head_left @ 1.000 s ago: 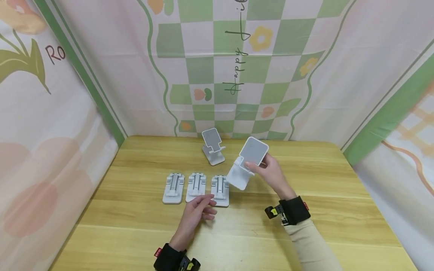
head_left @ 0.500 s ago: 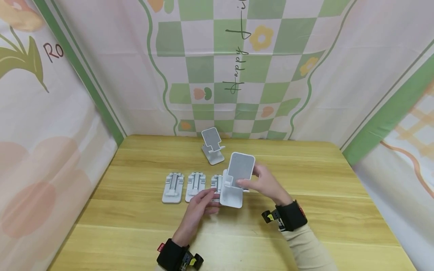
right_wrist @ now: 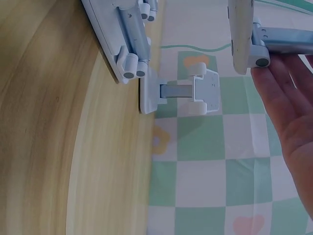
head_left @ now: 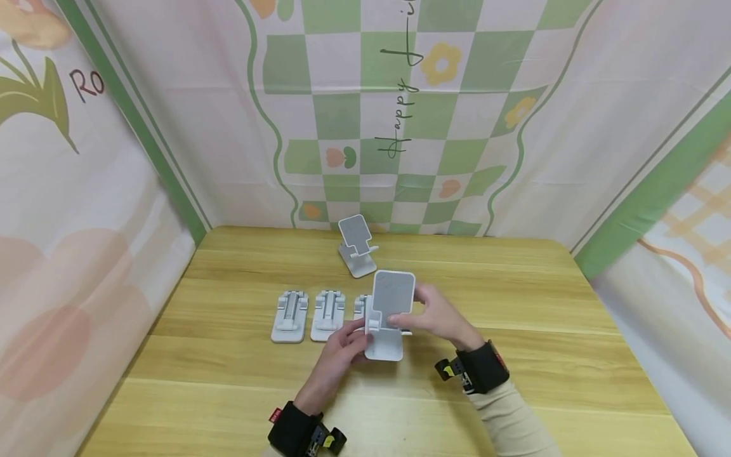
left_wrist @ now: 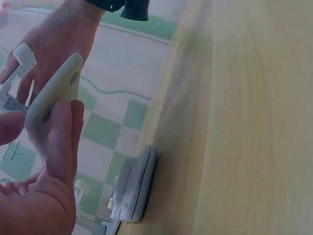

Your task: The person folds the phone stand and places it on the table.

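Note:
A white phone stand (head_left: 394, 292) with a grey pad is held unfolded above the table. My right hand (head_left: 440, 317) grips its upper plate, thumb on the grey pad. At the lower left, my left hand (head_left: 335, 360) pinches the base; the left wrist view has the fingers under this base (left_wrist: 55, 90). Two folded phone stands lie to the left, one at the far left (head_left: 289, 317) and one beside it (head_left: 328, 315). A third folded stand (head_left: 359, 307) is partly hidden behind the held one. Another stand (head_left: 355, 235) stands unfolded farther back.
The wooden table (head_left: 240, 400) ends at a patterned cloth backdrop (head_left: 377, 114) behind the stands. Cloth also hangs along the left and right sides. Each wrist wears a black band with a small camera.
My right hand has brought the phone stand left and toward me, turning it more upright. My left hand has moved slightly right and taken hold of its base.

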Demonstrator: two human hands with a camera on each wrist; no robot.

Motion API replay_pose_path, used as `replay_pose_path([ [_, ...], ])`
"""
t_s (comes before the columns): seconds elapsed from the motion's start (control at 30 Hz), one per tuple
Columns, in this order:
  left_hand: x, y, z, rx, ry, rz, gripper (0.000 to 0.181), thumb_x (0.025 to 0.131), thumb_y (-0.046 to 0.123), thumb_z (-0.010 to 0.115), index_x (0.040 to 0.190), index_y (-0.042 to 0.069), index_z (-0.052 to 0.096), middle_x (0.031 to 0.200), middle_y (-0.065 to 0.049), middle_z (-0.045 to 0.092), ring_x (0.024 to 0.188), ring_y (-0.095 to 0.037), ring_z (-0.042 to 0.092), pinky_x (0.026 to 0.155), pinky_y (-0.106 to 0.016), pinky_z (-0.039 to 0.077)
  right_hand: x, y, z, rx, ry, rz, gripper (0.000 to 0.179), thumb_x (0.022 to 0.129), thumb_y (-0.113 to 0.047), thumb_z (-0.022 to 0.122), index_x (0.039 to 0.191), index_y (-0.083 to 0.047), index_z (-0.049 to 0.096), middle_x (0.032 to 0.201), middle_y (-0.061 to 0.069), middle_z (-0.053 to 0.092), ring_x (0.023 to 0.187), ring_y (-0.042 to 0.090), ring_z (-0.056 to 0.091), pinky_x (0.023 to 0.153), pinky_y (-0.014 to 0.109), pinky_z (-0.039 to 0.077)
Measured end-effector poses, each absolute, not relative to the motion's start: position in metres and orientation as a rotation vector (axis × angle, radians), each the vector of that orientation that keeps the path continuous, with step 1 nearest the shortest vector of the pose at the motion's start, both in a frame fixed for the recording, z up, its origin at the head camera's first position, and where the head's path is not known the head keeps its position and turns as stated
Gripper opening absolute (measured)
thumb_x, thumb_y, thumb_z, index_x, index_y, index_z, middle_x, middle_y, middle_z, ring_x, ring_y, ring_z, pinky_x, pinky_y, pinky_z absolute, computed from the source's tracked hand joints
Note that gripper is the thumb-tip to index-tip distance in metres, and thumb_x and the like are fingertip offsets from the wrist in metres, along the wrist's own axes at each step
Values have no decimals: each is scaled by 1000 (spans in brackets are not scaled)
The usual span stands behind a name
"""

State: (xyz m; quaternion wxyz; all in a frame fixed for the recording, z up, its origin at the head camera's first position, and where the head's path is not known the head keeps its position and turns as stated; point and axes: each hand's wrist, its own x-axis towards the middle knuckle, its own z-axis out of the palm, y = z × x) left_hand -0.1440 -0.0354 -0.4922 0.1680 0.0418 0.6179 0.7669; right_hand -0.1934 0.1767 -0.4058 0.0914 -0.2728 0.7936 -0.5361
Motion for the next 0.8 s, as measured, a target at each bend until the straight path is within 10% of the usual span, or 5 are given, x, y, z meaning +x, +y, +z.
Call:
replay_pose_path([
  [0.8,-143,-31,-493,148,1883,2161,56,91,24,61,137,-3,44,125,-18,60,102,-20,62,80,-27,54,-193,174,-410,-860,2403,-1502,52,79,-16,73,127,-9,54,113,2,65,109,18,54,96,49,40],
])
